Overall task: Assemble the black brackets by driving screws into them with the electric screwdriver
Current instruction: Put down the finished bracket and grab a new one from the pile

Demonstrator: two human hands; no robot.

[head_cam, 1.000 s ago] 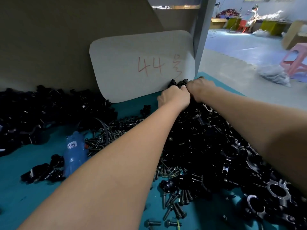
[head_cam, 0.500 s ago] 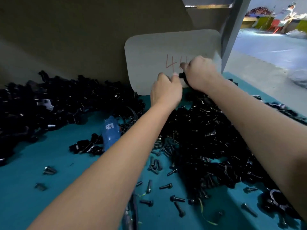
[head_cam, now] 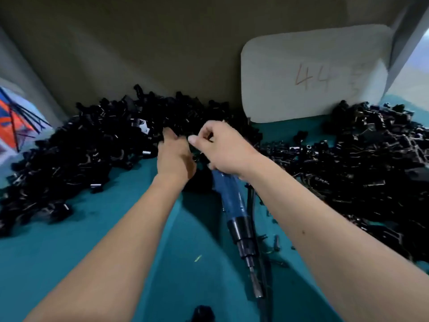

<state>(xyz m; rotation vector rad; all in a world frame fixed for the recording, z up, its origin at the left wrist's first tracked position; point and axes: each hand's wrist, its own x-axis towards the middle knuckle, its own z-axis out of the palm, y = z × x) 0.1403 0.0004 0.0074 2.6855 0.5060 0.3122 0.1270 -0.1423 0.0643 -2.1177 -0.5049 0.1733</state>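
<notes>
Head view: both hands meet near the centre of the frame, just in front of the left pile of black brackets [head_cam: 88, 154], which spreads from nine to twelve o'clock along the back wall. A second heap of brackets [head_cam: 371, 163] fills the three o'clock side of the teal table [head_cam: 69, 252].

The left hand [head_cam: 175, 159] reaches forward with fingers bent toward the pile; a dark part seems to sit between the two hands, but blur hides whether the left one actually grips it, so I cannot tell. The right hand [head_cam: 222, 147] is curled, thumb and forefinger pinched together as if on something small, likely a screw or bracket piece; what it holds is not clear.

The electric screwdriver [head_cam: 234, 205] lies on the table at about five o'clock from the hands, its blue body directly under the right wrist and its dark bit end pointing toward the viewer. Lying there, it is probably parked within easy reach while parts are matched.

A white card [head_cam: 313, 73] marked "44" leans against the wall at one o'clock.
</notes>
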